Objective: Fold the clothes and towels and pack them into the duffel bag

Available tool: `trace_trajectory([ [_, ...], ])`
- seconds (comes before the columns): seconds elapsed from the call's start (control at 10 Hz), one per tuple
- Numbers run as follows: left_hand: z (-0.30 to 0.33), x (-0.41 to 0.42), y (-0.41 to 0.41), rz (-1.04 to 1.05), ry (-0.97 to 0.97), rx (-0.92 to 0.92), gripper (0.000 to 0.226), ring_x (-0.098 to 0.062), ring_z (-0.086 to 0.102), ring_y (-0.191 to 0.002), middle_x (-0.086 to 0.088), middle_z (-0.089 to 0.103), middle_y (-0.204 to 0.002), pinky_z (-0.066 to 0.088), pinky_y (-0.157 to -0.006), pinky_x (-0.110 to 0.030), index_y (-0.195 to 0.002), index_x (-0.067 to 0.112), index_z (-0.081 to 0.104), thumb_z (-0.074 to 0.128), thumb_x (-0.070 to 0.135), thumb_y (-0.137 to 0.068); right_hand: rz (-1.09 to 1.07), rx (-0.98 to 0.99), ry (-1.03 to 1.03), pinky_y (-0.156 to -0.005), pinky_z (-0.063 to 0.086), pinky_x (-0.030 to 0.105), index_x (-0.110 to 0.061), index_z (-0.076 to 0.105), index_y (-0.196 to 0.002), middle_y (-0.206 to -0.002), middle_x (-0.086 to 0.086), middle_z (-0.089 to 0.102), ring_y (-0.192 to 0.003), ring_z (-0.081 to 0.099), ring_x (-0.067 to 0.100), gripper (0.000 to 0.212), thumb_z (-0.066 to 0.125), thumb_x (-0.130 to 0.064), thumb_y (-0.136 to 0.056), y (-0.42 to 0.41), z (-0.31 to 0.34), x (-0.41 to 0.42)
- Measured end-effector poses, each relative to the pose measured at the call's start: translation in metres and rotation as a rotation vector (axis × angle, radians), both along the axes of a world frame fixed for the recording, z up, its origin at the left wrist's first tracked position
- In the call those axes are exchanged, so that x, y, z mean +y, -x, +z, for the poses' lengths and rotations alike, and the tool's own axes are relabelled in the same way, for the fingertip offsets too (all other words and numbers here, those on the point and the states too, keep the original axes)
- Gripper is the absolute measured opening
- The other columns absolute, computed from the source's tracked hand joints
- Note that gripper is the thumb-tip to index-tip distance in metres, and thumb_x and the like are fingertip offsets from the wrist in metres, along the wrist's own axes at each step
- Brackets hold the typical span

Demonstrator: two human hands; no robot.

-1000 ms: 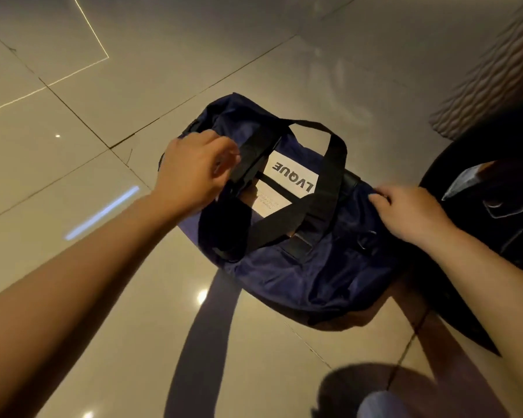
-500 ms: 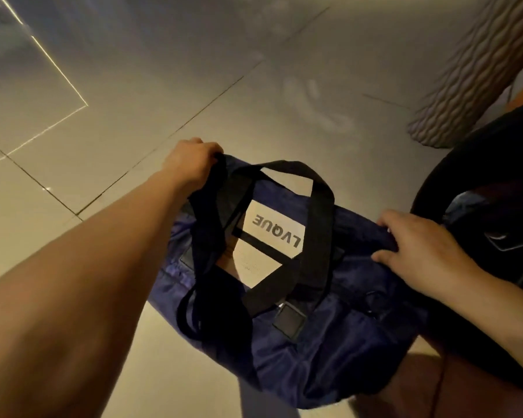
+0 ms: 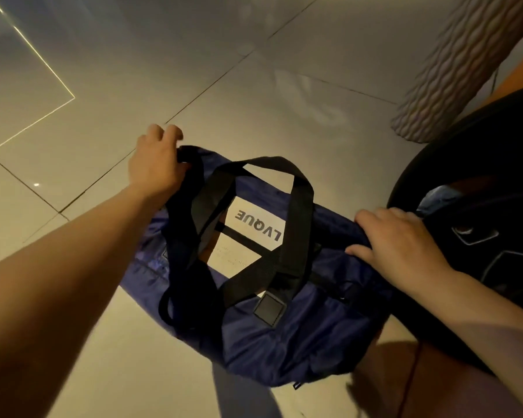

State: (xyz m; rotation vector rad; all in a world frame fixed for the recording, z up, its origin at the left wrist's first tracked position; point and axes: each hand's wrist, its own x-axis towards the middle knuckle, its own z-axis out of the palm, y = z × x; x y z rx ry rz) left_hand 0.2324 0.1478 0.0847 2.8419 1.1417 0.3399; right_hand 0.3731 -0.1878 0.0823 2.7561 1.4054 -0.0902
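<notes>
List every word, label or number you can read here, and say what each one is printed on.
"LVQUE": black capitals, upside down from this view, on the white card lying in the duffel bag between its black straps.
Fine print lower on the same card: too small to read.
Small tag at the bag's near edge: too small to read.
No other text shows.

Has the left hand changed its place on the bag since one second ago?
Yes. The left hand went from the black handles to the duffel bag's far left end.
</notes>
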Motion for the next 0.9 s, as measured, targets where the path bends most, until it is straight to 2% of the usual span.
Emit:
trace_trajectory([
  [0.1,0.006,-0.009,0.055,-0.138,-0.023,-0.002,0.045,-0.043,0.047,-0.108,-0.023,0.048,-0.123,0.044,-0.079,-0.049,-0.127,0.010,0.052,0.060,0.037,-0.091,0.103,-0.132,-0.217,-0.070,0.045,0.044,-0.007,0.061,-0.108,-0.091,0.014,0.057,-0.082,0.054,0.036,0.046,0.075,-0.038,-0.076,0.018,0.015,-0.011],
  [0.2,0.000,-0.017,0.126,-0.415,-0.042,0.176,0.051,-0.042,0.058,-0.099,-0.019,0.062,-0.112,0.051,-0.073,-0.049,-0.114,0.010,0.065,0.042,0.046,-0.087,0.335,-0.078,-0.317,-0.066,0.043,0.040,-0.011,0.067,-0.097,-0.086,0.009,0.061,-0.076,0.056,0.031,0.037,0.055,-0.045,-0.087,0.075,0.021,-0.020],
  [0.3,-0.017,-0.026,0.177,-0.513,-0.160,0.360,0.047,-0.037,0.060,-0.111,-0.012,0.061,-0.127,0.051,-0.074,-0.050,-0.130,0.014,0.059,0.065,0.022,-0.084,0.346,0.038,-0.116,-0.057,0.045,0.037,-0.012,0.072,-0.082,-0.068,0.008,0.062,-0.060,0.057,0.029,0.055,0.048,-0.062,-0.078,0.141,0.000,-0.018],
  [0.4,-0.025,-0.024,0.187,-0.434,-0.220,0.374,0.070,-0.036,0.056,-0.118,-0.011,0.056,-0.134,0.049,-0.077,-0.053,-0.140,0.018,0.049,0.072,-0.002,-0.077,0.284,0.025,0.054,-0.050,0.049,0.036,-0.002,0.075,-0.082,-0.057,0.017,0.062,-0.047,0.058,0.031,0.069,0.086,-0.059,-0.045,0.162,-0.020,-0.012],
  [0.5,-0.024,-0.022,0.185,-0.366,-0.248,0.486,0.066,-0.035,0.053,-0.120,-0.011,0.055,-0.134,0.037,-0.093,-0.063,-0.141,0.018,0.046,0.070,0.005,-0.082,0.345,-0.001,0.024,-0.048,0.048,0.033,0.002,0.075,-0.084,-0.049,0.016,0.059,-0.040,0.057,0.028,0.066,0.097,-0.033,-0.033,0.169,-0.026,-0.015],
  [0.6,-0.021,-0.023,0.185,-0.336,-0.259,0.628,0.050,-0.029,0.052,-0.119,-0.006,0.056,-0.125,0.030,-0.101,-0.059,-0.135,0.019,0.050,0.065,0.015,-0.087,0.409,-0.072,0.061,-0.062,0.050,0.033,-0.009,0.075,-0.094,-0.068,0.007,0.066,-0.058,0.064,0.023,0.027,0.069,-0.022,-0.071,0.179,-0.014,-0.018],
  [0.7,-0.021,-0.025,0.190,-0.319,-0.303,0.596,0.025,-0.031,0.060,-0.101,-0.009,0.060,-0.100,0.029,-0.104,-0.057,-0.117,0.013,0.057,0.054,0.011,-0.092,0.512,-0.036,-0.088,-0.059,0.050,0.036,-0.008,0.074,-0.084,-0.066,0.008,0.062,-0.056,0.060,0.024,0.027,0.067,-0.011,-0.058,0.176,-0.014,-0.026],
  [0.8,-0.018,-0.039,0.184,-0.187,-0.223,0.622,0.029,-0.033,0.057,-0.106,-0.012,0.058,-0.108,0.026,-0.107,-0.054,-0.118,0.010,0.053,0.050,0.005,-0.090,0.541,-0.112,-0.075,-0.060,0.043,0.036,-0.010,0.075,-0.083,-0.063,0.006,0.060,-0.054,0.056,0.023,0.028,0.056,-0.015,-0.063,0.176,-0.025,-0.037],
  [0.9,-0.005,-0.062,0.195,-0.117,-0.183,0.486,0.053,-0.035,0.048,-0.123,-0.013,0.050,-0.134,0.030,-0.105,-0.055,-0.133,0.013,0.048,0.066,0.012,-0.083,0.528,-0.070,-0.032,-0.064,0.043,0.038,-0.013,0.073,-0.094,-0.074,0.004,0.062,-0.065,0.057,0.022,0.028,0.069,-0.028,-0.072,0.173,-0.019,-0.040],
])
